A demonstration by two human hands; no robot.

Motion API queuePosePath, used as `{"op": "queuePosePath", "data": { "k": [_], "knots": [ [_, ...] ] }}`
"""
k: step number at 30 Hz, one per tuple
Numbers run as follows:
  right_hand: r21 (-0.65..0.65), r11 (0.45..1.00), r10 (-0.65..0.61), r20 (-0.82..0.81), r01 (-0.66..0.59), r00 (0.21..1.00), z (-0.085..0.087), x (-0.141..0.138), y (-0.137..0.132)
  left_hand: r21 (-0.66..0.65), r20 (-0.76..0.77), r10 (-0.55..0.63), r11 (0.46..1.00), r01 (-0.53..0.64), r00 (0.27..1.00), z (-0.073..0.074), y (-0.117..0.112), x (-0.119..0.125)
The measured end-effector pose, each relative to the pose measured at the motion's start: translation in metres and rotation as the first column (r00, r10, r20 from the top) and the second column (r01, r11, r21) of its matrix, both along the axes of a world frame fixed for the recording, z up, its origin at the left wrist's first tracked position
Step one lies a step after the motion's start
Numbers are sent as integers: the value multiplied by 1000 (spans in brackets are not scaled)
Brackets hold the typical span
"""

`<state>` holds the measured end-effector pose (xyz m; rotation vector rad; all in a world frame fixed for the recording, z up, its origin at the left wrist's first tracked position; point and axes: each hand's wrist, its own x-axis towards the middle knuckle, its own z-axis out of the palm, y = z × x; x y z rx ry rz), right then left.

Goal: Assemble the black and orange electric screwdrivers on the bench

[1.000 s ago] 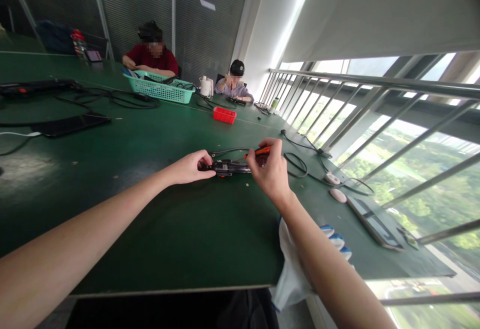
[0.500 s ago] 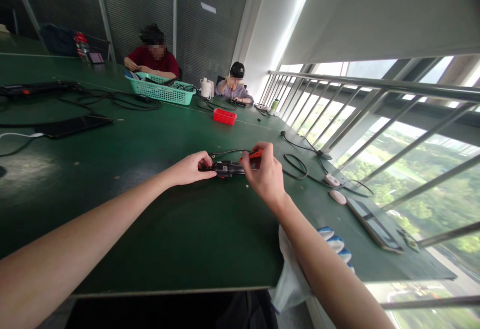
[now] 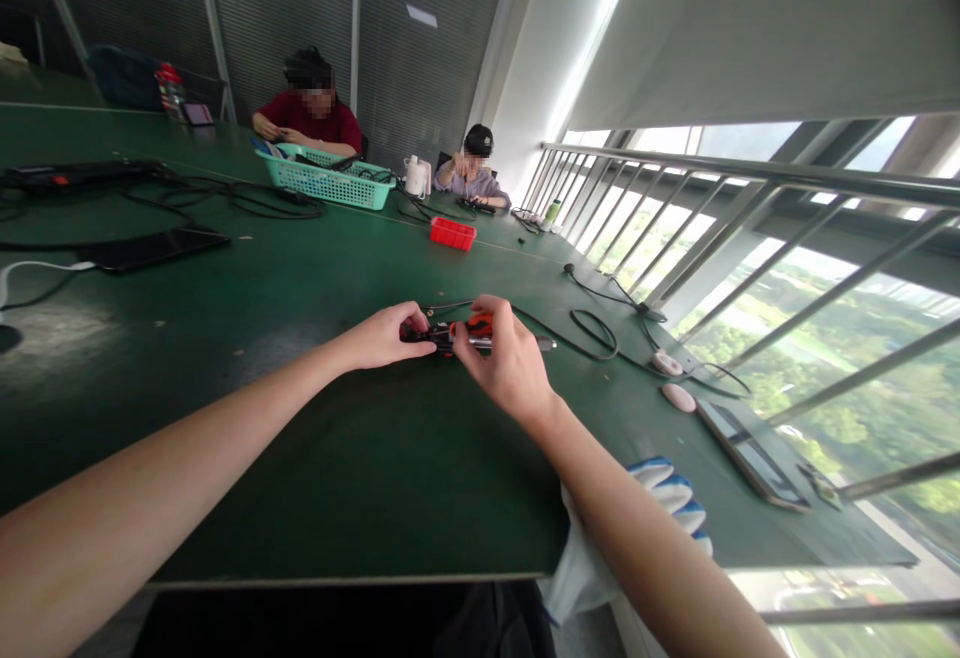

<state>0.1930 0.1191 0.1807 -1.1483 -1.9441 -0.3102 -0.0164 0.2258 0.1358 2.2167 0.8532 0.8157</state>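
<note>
Device [image 3: 441,340], black and slim, lies lengthwise on the green table [image 3: 360,478] in front of me, between my two hands and partly covered by them. My left hand [image 3: 386,335] has its thumb and fingers curled narrowly around the near-left end, thumb on my side, fingertips on the far side. My right hand [image 3: 506,363] pinches an orange-and-black tool [image 3: 481,322] just above the middle of the body; I cannot tell whether the tool touches it. Past my right fingers pokes a metal tip [image 3: 551,345], and whether it belongs to the device or the tool I can't make out. I judge the step in hand to be close handwork, left steadying while right brings the tool along the body; the next move calls for a firm left hold and fine, small control from the right. Just beyond my hands runs a black cord [image 3: 544,322], looping off to the right, and a tiny ring [image 3: 430,312] sits near my left fingertips. Under my right forearm lies a white-and-blue glove [image 3: 592,558]. Farther out stand a red tray [image 3: 453,235] and a turquoise basket [image 3: 326,183], with two co-workers seated beyond, each bent over something of their own.
</note>
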Motion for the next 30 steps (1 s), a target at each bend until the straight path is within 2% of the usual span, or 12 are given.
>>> {"op": "queuePosePath", "data": {
  "k": [3,7,13,18,21,30],
  "knots": [
    [29,999,22,57,-23,998,4,1,-4,-6,4,-6,1000,6,1000,2,-1,0],
    [53,997,-53,88,49,995,7,2,-5,-29,7,-8,1000,8,1000,1,-1,1],
    [58,998,6,109,-13,994,7,5,-2,-27,-3,-4,1000,4,1000,0,1,0],
    [205,975,-92,44,82,995,12,22,-2,-17,-16,-8,1000,7,1000,0,2,-1],
    [245,957,-166,33,153,986,14,31,-1,-28,-46,11,1000,-12,999,1,1,-1],
    [121,982,-171,217,147,961,22,32,-1,-20,-41,10,1000,-10,999,3,0,-1]
  ]
}}
